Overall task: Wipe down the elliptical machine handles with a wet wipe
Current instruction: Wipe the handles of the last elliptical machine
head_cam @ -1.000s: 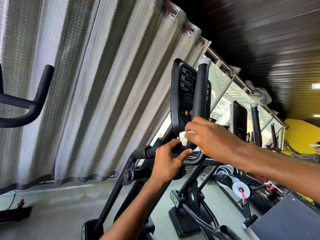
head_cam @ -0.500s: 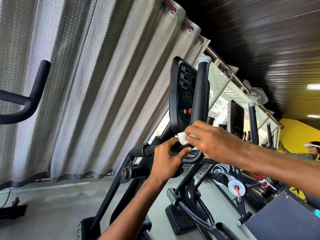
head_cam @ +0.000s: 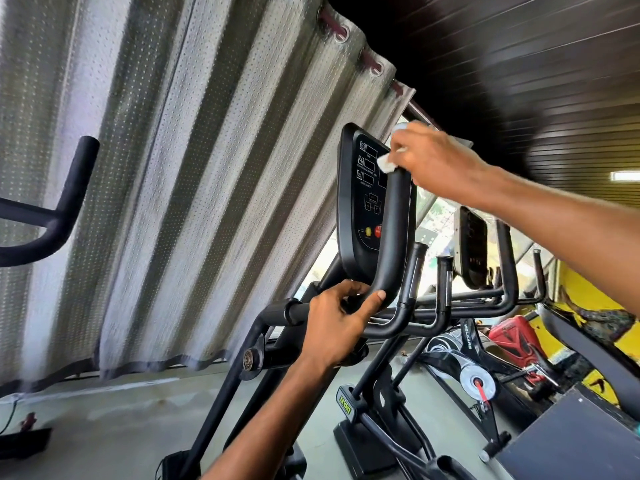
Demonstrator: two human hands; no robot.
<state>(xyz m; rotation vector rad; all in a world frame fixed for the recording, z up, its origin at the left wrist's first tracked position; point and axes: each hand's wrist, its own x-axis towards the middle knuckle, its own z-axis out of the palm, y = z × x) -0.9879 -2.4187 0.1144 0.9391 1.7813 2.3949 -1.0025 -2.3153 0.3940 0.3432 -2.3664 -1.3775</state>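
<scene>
The wet wipe is bunched against the top of the upright black handle, in front of the console's upper right corner. The right hand pinches it there, fingers curled round the handle's tip. Below the console, the left hand grips the handle's bend. A grey curtain hangs behind the console.
</scene>
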